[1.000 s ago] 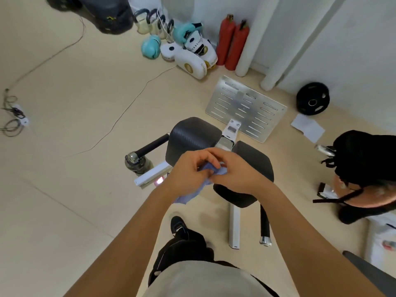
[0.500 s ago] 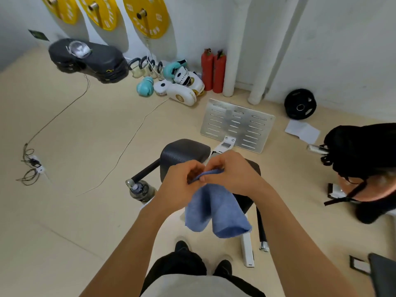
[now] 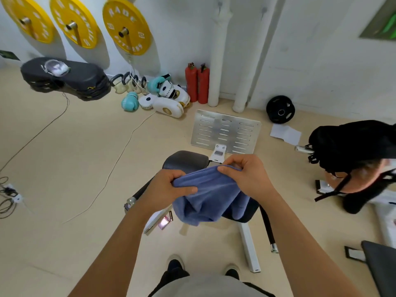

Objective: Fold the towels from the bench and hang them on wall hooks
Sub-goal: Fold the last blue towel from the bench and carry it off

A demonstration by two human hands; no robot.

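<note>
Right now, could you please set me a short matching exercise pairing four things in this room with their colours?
Things:
1. towel
2. wall plates
3. extinguishers
4. floor plate

Colours:
A. red
B. black
C. blue
D. yellow

Pairs: 1-C, 2-D, 3-A, 4-B

yellow weight plate: white lettering, partly legible, "FITNESS" | other plates' lettering: too blurred to read
</note>
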